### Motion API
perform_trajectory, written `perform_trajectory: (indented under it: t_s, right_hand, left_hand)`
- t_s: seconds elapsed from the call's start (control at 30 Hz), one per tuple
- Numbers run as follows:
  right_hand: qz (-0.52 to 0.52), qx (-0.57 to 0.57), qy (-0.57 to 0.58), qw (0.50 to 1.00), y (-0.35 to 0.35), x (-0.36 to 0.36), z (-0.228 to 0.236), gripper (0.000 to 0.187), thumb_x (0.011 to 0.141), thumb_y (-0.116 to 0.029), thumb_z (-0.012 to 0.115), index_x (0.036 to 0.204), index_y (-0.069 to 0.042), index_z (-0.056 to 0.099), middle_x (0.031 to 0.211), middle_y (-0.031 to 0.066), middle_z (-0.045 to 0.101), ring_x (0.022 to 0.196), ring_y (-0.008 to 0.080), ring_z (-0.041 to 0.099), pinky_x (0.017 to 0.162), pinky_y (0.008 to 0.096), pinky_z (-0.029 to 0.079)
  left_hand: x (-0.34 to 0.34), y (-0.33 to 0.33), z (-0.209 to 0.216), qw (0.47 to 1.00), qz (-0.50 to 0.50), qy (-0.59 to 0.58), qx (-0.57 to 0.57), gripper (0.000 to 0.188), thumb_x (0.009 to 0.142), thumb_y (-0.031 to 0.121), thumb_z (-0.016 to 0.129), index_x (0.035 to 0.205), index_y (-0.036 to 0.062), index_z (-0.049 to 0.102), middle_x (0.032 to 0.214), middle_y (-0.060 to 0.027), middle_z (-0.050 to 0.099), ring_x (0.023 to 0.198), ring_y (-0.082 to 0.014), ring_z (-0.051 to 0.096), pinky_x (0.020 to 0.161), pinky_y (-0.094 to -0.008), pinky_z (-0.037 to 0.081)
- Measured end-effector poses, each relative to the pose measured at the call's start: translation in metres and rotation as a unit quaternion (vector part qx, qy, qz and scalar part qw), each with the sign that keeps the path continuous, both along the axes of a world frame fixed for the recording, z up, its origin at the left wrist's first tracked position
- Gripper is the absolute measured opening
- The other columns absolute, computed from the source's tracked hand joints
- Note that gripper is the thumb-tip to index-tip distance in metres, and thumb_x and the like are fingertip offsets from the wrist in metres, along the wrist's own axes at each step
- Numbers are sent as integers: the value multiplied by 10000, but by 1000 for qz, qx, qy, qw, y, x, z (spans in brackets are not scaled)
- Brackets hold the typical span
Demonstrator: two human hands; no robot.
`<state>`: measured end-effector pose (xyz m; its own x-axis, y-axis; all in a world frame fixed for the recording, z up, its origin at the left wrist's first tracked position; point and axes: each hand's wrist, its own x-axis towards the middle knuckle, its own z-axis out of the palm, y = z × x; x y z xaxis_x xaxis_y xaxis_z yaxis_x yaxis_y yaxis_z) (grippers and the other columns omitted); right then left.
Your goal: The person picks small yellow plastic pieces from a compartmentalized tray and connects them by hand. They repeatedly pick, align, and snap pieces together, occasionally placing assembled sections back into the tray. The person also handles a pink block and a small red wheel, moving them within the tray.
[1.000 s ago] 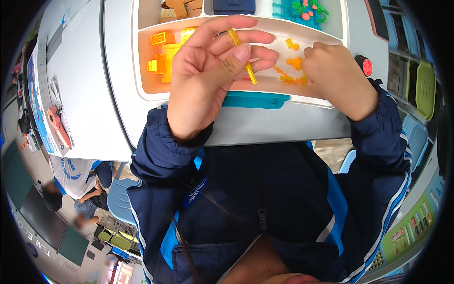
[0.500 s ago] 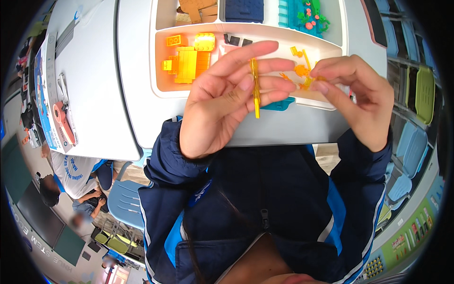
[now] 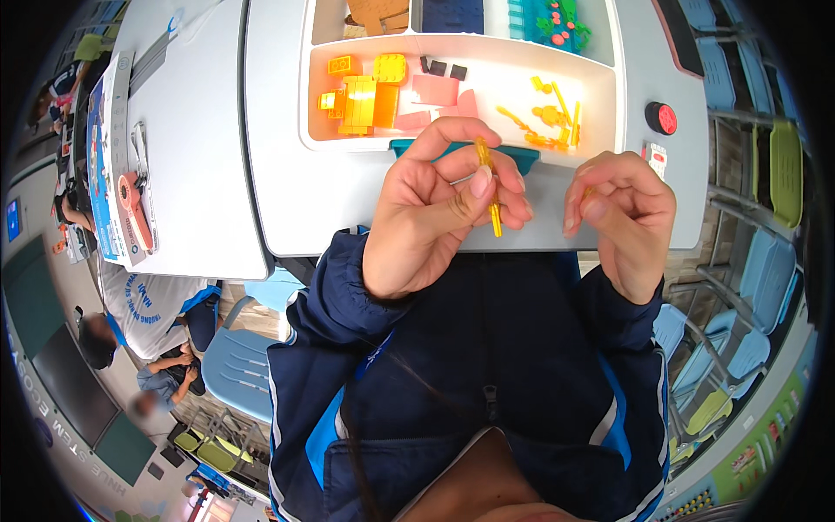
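1. The left hand holds a yellow rod; the thumb presses it against the fingers, so the pinch is closed, while the fingers are bent loosely
2. The rod is in the air, between the person's body and the tray; it is a little slanted, and its lower end comes out below the thumb
3. The right hand is to the right of the rod, well apart from it; thumb and index finger are pinched together on a small piece, of which only a bit of orange-yellow is seen, so I cannot tell its shape
4. The tray stands on the table, beyond both hands, and a teal strip is at its near side
5. In the near compartment, at left, there are yellow bricks; beside them are pink pieces, and black pieces lie behind the pink ones
6. At the right end of the same compartment, clear yellow pieces lie loosely
7. The far compartments hold brown pieces, a dark blue piece and, at right, a teal piece near green and pink plant parts
8. A round red and black thing is on the table, right of the tray
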<state>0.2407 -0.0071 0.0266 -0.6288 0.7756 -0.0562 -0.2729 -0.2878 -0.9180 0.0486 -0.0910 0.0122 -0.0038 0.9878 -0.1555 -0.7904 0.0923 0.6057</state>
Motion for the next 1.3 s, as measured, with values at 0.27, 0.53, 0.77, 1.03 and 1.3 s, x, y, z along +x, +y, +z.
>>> perform_trajectory:
  t_s: [0.27, 0.53, 0.77, 1.03, 1.3]
  right_hand:
    - [-55, 1, -11, 998, -28, 8, -9, 180, 840, 57, 646, 1017, 61, 614, 936, 161, 667, 775, 202, 666, 714, 301, 561]
    - [-77, 276, -89, 954, -38, 22, -10, 233, 654, 60, 776, 855, -3, 679, 968, 119, 674, 906, 226, 609, 763, 314, 500]
    - [-23, 414, -225, 882, -25, 4, 3, 251, 614, -10, 793, 842, -46, 697, 971, 45, 665, 911, 259, 576, 771, 346, 483]
    - [-11, 594, -485, 642, 73, -24, -29, 131, 761, 28, 614, 891, 46, 608, 900, 179, 638, 849, 345, 633, 725, 360, 527]
    - [79, 607, -547, 571, 83, -39, -45, 66, 781, -12, 590, 834, 27, 592, 853, 189, 631, 806, 344, 622, 711, 411, 518]
  left_hand:
    - [20, -19, 1, 998, 64, 11, 6, 222, 962, 52, 519, 1162, 92, 430, 967, -119, 600, 815, -215, 622, 725, -319, 509]
    - [26, -32, -9, 995, -73, 71, -8, 233, 986, 74, 493, 1214, 68, 449, 1001, -90, 593, 892, -112, 562, 832, -243, 449]
    - [32, -23, -18, 998, -41, 52, -23, 301, 909, 15, 620, 1173, 50, 479, 929, -49, 602, 900, -96, 574, 800, -232, 459]
    - [19, -15, -20, 990, 82, 110, 10, 314, 913, 111, 636, 1180, 55, 479, 892, -37, 564, 756, -97, 474, 674, -221, 372]
    - [3, -19, -22, 987, 152, 33, 28, 212, 950, 128, 585, 1131, 31, 530, 890, -48, 547, 672, -81, 395, 587, -232, 313]
